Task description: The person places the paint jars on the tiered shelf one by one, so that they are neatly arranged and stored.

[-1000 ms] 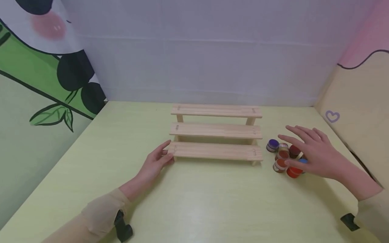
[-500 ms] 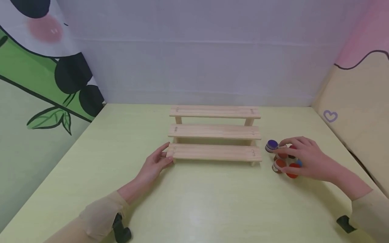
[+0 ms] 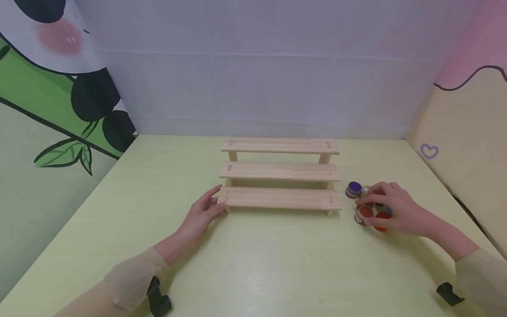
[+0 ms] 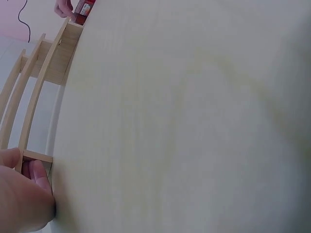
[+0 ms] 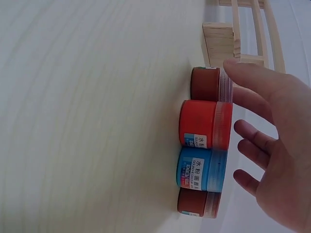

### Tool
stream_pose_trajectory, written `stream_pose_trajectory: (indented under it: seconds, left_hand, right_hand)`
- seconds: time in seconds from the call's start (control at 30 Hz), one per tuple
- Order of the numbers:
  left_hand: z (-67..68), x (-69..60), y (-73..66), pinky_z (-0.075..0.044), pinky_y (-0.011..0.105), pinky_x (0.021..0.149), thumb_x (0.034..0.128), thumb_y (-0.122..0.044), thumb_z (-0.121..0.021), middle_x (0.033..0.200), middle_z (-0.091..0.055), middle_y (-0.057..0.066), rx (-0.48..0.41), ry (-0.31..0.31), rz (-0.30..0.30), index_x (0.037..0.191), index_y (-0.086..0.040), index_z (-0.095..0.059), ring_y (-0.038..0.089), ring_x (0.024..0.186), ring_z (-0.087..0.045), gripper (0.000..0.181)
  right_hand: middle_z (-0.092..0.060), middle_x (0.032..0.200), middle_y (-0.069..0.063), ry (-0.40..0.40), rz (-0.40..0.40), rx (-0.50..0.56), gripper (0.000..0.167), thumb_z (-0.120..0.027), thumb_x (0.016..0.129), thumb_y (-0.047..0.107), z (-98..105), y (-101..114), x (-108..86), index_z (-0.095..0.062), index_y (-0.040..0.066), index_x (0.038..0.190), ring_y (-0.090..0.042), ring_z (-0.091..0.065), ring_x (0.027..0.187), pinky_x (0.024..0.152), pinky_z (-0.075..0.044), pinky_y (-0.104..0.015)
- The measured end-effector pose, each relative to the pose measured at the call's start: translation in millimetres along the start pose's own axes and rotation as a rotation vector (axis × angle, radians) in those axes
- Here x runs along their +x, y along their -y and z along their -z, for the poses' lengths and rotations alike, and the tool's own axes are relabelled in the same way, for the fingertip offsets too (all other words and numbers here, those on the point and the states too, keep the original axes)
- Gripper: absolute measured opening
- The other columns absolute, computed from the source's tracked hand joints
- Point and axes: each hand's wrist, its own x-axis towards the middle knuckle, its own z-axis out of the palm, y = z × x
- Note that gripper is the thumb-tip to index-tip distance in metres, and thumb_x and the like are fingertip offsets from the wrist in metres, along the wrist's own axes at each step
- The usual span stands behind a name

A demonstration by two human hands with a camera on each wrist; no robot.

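Observation:
A three-tiered wooden display rack (image 3: 279, 198) stands on the table. My left hand (image 3: 200, 215) holds the left end of its lowest board, thumb in front and fingers behind, as the left wrist view of the left hand (image 4: 24, 199) also shows. To the rack's right, my right hand (image 3: 400, 211) reaches over a cluster of small paint jars. Its thumb and forefinger stand on either side of the lid of a brown paint jar (image 5: 205, 85), which rests on the table. Its other fingers hang loosely bent beside a red jar (image 5: 198, 124) and a blue jar (image 5: 194, 170).
A purple-lidded jar (image 3: 354, 189) stands at the back left of the cluster, and another brown jar (image 5: 191, 201) shows beyond the blue one. The pale table (image 3: 253, 264) meets a lavender backdrop (image 3: 257, 88) behind and a beige panel (image 3: 467, 145) at right.
My right hand has come down and left onto the jars, its spread fingers drawing in around the brown jar. My left hand keeps its hold on the rack.

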Motion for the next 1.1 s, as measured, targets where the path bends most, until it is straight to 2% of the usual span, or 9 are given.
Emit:
stream_pose_trajectory:
  seconds: [0.17, 0.3, 0.53, 0.63, 0.73, 0.83, 0.93, 1.1]
  left_hand:
    - [0.9, -0.4, -1.4, -0.054, 0.021, 0.094, 0.1004, -0.011, -0.056, 0.124, -0.056, 0.014, 0.003, 0.001, 0.01, 0.155, -0.017, -0.032, 0.005, 0.098, -0.061, 0.06]
    - [0.8, -0.5, -2.4, -0.054, 0.021, 0.094, 0.1003, -0.011, -0.055, 0.125, -0.055, 0.014, 0.001, 0.002, 0.009, 0.155, -0.017, -0.032, 0.005, 0.098, -0.061, 0.06]
    - [1.0, -0.5, -3.9, -0.054, 0.024, 0.098, 0.1004, -0.011, -0.055, 0.127, -0.055, 0.016, 0.012, 0.006, 0.008, 0.155, -0.017, -0.032, 0.006, 0.1, -0.061, 0.06]
    - [0.4, 0.0, -4.1, -0.054, 0.024, 0.099, 0.1002, -0.011, -0.055, 0.127, -0.055, 0.016, 0.009, 0.004, 0.012, 0.155, -0.017, -0.032, 0.007, 0.1, -0.061, 0.06]
    - [-0.4, 0.5, -4.1, -0.055, 0.024, 0.098, 0.1, -0.01, -0.055, 0.126, -0.055, 0.015, 0.0, -0.002, 0.017, 0.155, -0.017, -0.033, 0.007, 0.099, -0.061, 0.06]
    - [-0.7, 0.7, -3.6, -0.055, 0.024, 0.097, 0.1, -0.01, -0.055, 0.125, -0.055, 0.014, -0.006, -0.003, 0.022, 0.155, -0.017, -0.033, 0.007, 0.098, -0.061, 0.06]
    - [-0.6, 0.9, -2.9, -0.054, 0.023, 0.096, 0.1, -0.01, -0.055, 0.123, -0.055, 0.013, -0.011, -0.005, 0.026, 0.155, -0.017, -0.033, 0.007, 0.098, -0.061, 0.06]
    - [-0.8, -0.2, -3.3, -0.053, 0.025, 0.098, 0.1, -0.011, -0.055, 0.123, -0.056, 0.013, -0.007, 0.005, 0.023, 0.155, -0.017, -0.032, 0.008, 0.098, -0.061, 0.06]
  right_hand:
    - [-0.059, 0.105, 0.004, -0.01, 0.01, -0.044, 0.04, -0.089, 0.07, 0.028, -0.4, 1.3, -1.5, -0.073, 0.031, 0.107, -0.012, -0.044, 0.091, 0.072, -0.033, -0.032]
    - [-0.059, 0.101, 0.006, -0.03, 0.02, -0.074, 0.042, -0.09, 0.068, 0.025, -1.6, 0.7, -2.9, -0.073, 0.03, 0.106, -0.01, -0.045, 0.088, 0.07, -0.033, -0.03]
    - [-0.061, 0.104, 0.006, -0.054, 0.022, -0.006, 0.043, -0.091, 0.066, 0.022, -4.5, 0.1, -2.9, -0.074, 0.029, 0.105, -0.009, -0.046, 0.092, 0.073, -0.036, -0.032]
    - [-0.064, 0.109, 0.002, -0.034, -0.015, 0.063, 0.041, -0.089, 0.07, 0.023, 0.4, 3.2, -1.0, -0.073, 0.028, 0.107, -0.01, -0.048, 0.096, 0.073, -0.044, -0.031]
    - [-0.065, 0.104, 0.002, -0.01, -0.056, 0.136, 0.037, -0.086, 0.076, 0.022, 7.5, 7.8, 3.2, -0.072, 0.024, 0.11, -0.009, -0.051, 0.091, 0.066, -0.051, -0.024]
    - [-0.062, 0.094, 0.003, 0.013, -0.105, 0.189, 0.032, -0.083, 0.08, 0.021, 12.6, 11.9, 8.6, -0.071, 0.022, 0.11, -0.006, -0.051, 0.081, 0.061, -0.05, -0.02]
    - [-0.061, 0.091, 0.002, 0.027, -0.144, 0.188, 0.031, -0.082, 0.081, 0.023, 16.3, 15.0, 14.6, -0.071, 0.02, 0.11, -0.009, -0.051, 0.075, 0.058, -0.047, -0.019]
    - [-0.069, 0.107, -0.002, 0.047, -0.217, 0.169, 0.036, -0.08, 0.084, 0.032, 25.2, 17.5, 22.4, -0.07, 0.019, 0.116, -0.02, -0.055, 0.093, 0.068, -0.051, -0.025]
